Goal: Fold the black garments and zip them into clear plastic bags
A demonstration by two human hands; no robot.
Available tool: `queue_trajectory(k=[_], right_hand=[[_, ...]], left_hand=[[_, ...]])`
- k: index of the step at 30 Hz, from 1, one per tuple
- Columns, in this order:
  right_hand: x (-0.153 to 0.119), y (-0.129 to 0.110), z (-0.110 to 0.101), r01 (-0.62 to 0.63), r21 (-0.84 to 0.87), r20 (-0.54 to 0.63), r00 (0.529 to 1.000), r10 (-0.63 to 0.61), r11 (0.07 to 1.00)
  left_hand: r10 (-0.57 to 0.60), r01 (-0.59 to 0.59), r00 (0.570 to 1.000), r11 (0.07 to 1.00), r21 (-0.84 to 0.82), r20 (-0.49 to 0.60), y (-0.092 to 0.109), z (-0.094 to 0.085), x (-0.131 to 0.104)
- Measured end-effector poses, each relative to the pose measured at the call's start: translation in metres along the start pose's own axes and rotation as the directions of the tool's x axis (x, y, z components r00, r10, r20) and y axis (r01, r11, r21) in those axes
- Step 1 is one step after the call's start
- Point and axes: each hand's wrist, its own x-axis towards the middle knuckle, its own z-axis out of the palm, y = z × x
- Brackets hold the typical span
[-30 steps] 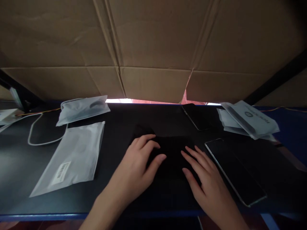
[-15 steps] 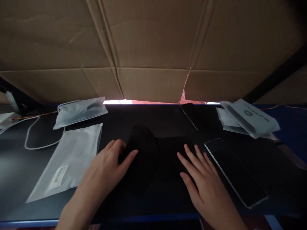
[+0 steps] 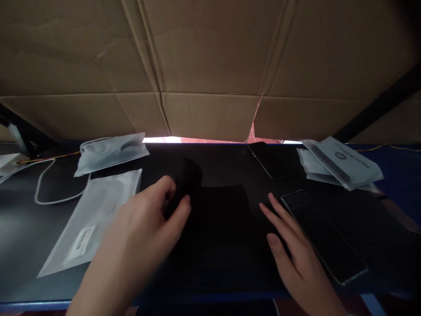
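My left hand (image 3: 154, 215) is closed on a bunched black cloth (image 3: 189, 173), thumb on one side and curled fingers on the other. The cloth's dark flat part seems to spread over the black table between my hands, though its outline is hard to make out. My right hand (image 3: 296, 259) is open with fingers stretched, low over the table at the right of the cloth. Beside it lies a smartphone (image 3: 325, 237) with a dark screen and pale edge. A frosted zip bag (image 3: 105, 210) with a barcode label lies by my left wrist.
Another frosted bag (image 3: 113, 153) lies at the back left, near a white cable (image 3: 39, 184). A second phone (image 3: 269, 162) rests at the back. Printed frosted bags (image 3: 348, 162) are stacked at the back right. A cardboard wall (image 3: 210, 66) stands behind the black table (image 3: 19, 245).
My left hand has closed on the black cloth and lifted its bunched end slightly up and left. My right hand has shifted right, away from the cloth, towards the nearer phone.
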Motion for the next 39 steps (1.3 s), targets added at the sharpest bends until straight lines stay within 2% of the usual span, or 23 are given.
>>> queue_trajectory(k=[3, 4, 6, 8, 10, 12, 14, 15, 18, 20, 22, 24, 26, 28, 30, 31, 33, 36, 37, 39], right_hand=[[-0.001, 0.001, 0.001, -0.023, 0.017, -0.004, 1.000, 0.023, 1.000], [-0.001, 0.002, 0.001, -0.027, 0.021, -0.009, 1.000, 0.028, 0.999], [-0.002, 0.003, 0.002, -0.033, 0.035, -0.020, 0.999, 0.034, 0.999], [-0.002, 0.004, 0.002, -0.046, 0.054, -0.028, 0.998, 0.047, 0.997], [-0.003, 0.005, 0.003, -0.058, 0.077, -0.037, 0.997, 0.061, 0.995], [-0.002, 0.006, 0.003, -0.065, 0.091, -0.048, 0.996, 0.070, 0.994], [-0.002, 0.006, 0.003, -0.075, 0.094, -0.057, 0.995, 0.080, 0.993], [-0.001, 0.005, 0.003, -0.082, 0.092, -0.058, 0.994, 0.088, 0.992], [0.001, 0.004, 0.003, -0.089, 0.092, -0.061, 0.994, 0.095, 0.992], [0.002, 0.004, 0.002, -0.088, 0.094, -0.059, 0.994, 0.093, 0.992], [0.002, 0.004, 0.003, -0.090, 0.094, -0.053, 0.994, 0.095, 0.991], [0.001, 0.004, 0.003, -0.091, 0.089, -0.046, 0.994, 0.095, 0.992], [0.001, 0.005, 0.003, -0.090, 0.078, -0.041, 0.995, 0.094, 0.993], [0.001, 0.005, 0.003, -0.100, 0.073, -0.032, 0.994, 0.103, 0.992], [0.000, 0.004, 0.002, -0.113, 0.079, -0.020, 0.993, 0.115, 0.990], [0.000, 0.003, 0.002, -0.118, 0.084, -0.015, 0.993, 0.119, 0.990], [0.000, 0.002, 0.002, -0.121, 0.086, -0.012, 0.992, 0.123, 0.989], [0.000, 0.003, 0.002, -0.114, 0.077, -0.015, 0.993, 0.116, 0.990], [0.001, 0.003, 0.003, -0.104, 0.073, -0.018, 0.994, 0.106, 0.992], [0.001, 0.005, 0.002, -0.077, 0.059, -0.023, 0.997, 0.078, 0.995]], left_hand=[[0.100, -0.086, 0.991, 0.985, 0.148, -0.093, 0.044, 0.014, -0.004], [0.128, -0.115, 0.990, 0.978, 0.173, -0.061, 0.058, 0.024, -0.006], [0.172, -0.182, 0.982, 0.973, 0.139, 0.084, 0.077, 0.046, -0.009], [0.221, -0.237, 0.958, 0.969, 0.069, 0.185, 0.083, 0.063, -0.012], [0.298, -0.299, 0.941, 0.954, -0.017, 0.158, 0.076, 0.070, -0.015], [0.392, -0.388, 0.919, 0.918, -0.083, 0.039, 0.062, 0.068, -0.017], [0.483, -0.488, 0.873, 0.869, -0.082, -0.071, 0.046, 0.065, -0.017], [0.525, -0.529, 0.848, 0.847, -0.055, -0.078, 0.039, 0.065, -0.017], [0.593, -0.594, 0.804, 0.804, 0.022, 0.036, 0.027, 0.078, -0.019], [0.578, -0.585, 0.809, 0.809, 0.055, 0.107, 0.027, 0.093, -0.023], [0.553, -0.564, 0.823, 0.823, 0.070, 0.127, 0.030, 0.104, -0.027], [0.561, -0.572, 0.817, 0.818, 0.067, 0.132, 0.031, 0.104, -0.030], [0.574, -0.580, 0.814, 0.813, 0.055, 0.092, 0.026, 0.092, -0.028], [0.514, -0.511, 0.857, 0.857, 0.063, -0.029, 0.009, 0.072, -0.022], [0.349, -0.333, 0.920, 0.936, 0.110, -0.180, -0.020, 0.048, -0.012], [0.262, -0.229, 0.940, 0.959, 0.168, -0.219, -0.037, 0.037, -0.007], [0.083, -0.004, 0.971, 0.943, 0.333, -0.224, -0.076, 0.019, 0.000], [-0.080, 0.146, 0.980, 0.909, 0.391, -0.180, -0.120, 0.006, 0.000], [-0.119, 0.173, 0.980, 0.902, 0.396, -0.157, -0.127, 0.005, -0.002], [-0.154, 0.186, 0.982, 0.896, 0.403, -0.110, -0.130, 0.005, -0.009]])
